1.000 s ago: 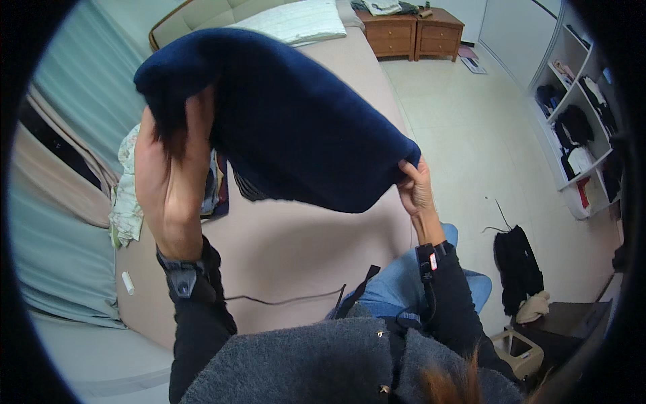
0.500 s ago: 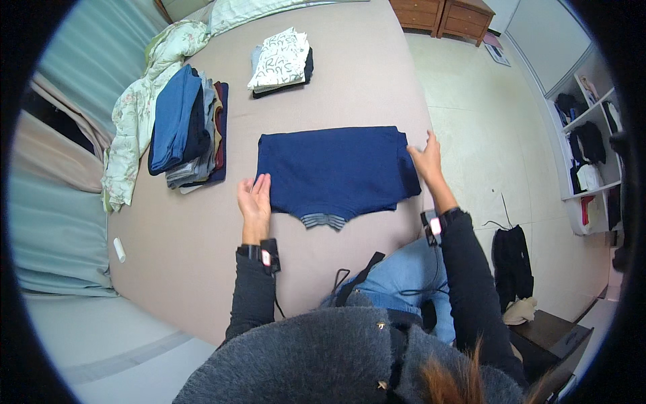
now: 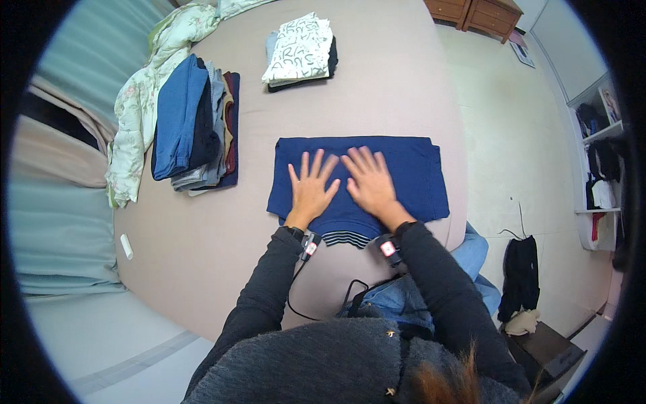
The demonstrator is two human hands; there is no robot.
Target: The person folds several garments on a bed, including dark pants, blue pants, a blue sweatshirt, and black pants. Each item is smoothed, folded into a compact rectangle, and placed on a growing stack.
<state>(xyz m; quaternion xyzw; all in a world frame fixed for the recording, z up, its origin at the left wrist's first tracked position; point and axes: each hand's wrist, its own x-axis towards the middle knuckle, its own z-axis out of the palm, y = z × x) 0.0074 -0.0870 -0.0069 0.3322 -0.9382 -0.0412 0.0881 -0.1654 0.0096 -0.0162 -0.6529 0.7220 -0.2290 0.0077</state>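
Note:
A navy blue top [image 3: 417, 175] lies folded into a wide rectangle on the bed, its striped grey-and-dark neckline [image 3: 346, 238] toward me. Flat on the left half of the cloth rests my left hand [image 3: 312, 192], fingers spread. My right hand [image 3: 370, 183] lies close beside it near the middle, also with fingers apart and slightly blurred. Both palms face down and neither hand grips anything. Part of the top is hidden under my hands and wrists.
Left on the bed [image 3: 215, 269] stand a stack of folded jeans and other clothes [image 3: 180, 124] and a floral quilt [image 3: 131, 135]. A pile topped by a white patterned shirt [image 3: 301, 50] sits farther back. Black trousers [image 3: 519, 269] lie right, on the floor side, near open shelves [image 3: 597, 211].
Both hands have moved inward from the top's two side edges onto its middle, palms now down. The view has shifted slightly, and the top's right edge looks straighter.

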